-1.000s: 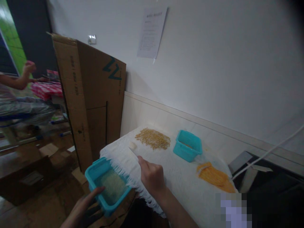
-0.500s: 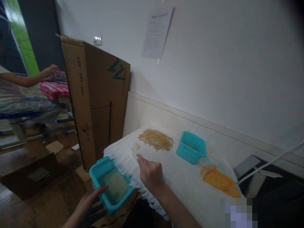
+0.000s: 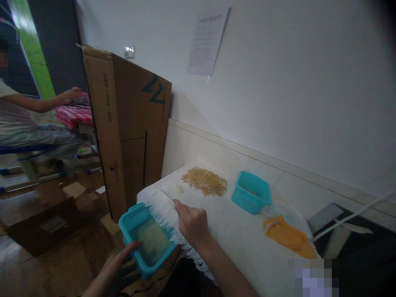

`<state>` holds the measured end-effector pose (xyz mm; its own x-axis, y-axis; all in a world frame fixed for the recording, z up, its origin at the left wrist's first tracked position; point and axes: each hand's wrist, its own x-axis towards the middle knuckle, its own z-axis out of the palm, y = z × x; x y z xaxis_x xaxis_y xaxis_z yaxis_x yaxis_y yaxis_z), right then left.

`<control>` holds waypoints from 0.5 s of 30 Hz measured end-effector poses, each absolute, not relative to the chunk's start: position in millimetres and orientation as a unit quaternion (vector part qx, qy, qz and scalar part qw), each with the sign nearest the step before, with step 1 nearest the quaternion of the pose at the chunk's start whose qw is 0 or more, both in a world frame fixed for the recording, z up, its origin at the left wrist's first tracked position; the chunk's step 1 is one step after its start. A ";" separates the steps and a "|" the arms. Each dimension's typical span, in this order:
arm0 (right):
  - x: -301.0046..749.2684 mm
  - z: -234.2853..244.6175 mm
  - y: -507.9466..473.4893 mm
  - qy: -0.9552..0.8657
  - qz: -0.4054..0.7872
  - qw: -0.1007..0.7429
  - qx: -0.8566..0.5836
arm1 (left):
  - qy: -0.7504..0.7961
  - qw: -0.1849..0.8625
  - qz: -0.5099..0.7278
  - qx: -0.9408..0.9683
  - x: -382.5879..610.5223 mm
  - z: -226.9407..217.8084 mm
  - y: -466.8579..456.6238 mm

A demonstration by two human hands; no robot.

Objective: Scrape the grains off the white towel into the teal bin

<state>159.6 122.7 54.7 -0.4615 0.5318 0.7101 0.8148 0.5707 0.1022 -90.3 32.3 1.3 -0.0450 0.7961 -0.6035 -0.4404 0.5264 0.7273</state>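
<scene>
My left hand (image 3: 123, 264) grips a turquoise plastic bin (image 3: 125, 229) by its near left side, thumb over the rim. Pale rice-like grains (image 3: 153, 241) cover the bin's bottom. The bin is tucked under the fringed edge of a white cloth (image 3: 229, 231) on the table. Above that edge, my right hand (image 3: 193, 222) is closed in a pinch on a flat white piece (image 3: 165, 198), whose material I cannot make out against the cloth. Just beyond it lies a small pale heap of grains (image 3: 178, 189). Farther back, yellow soybeans (image 3: 206, 181) are spread on the cloth.
A second turquoise bin (image 3: 250, 202) stands near the wall, with some beans inside. Right of it lies an orange cloth-like item (image 3: 287, 235). A tall cardboard box (image 3: 136, 115) rises at the table's left. Beyond it, another person (image 3: 27, 111) sits at a red-checked cloth (image 3: 72, 115).
My right hand has shifted slightly left, toward the fringed edge, with the flat white piece. My left hand still holds the bin in about the same place. The view has turned slightly.
</scene>
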 end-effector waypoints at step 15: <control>151.2 47.3 112.2 -0.845 -0.257 0.283 -0.374 | 0.584 0.652 0.461 0.147 -85.8 -21.2 38.8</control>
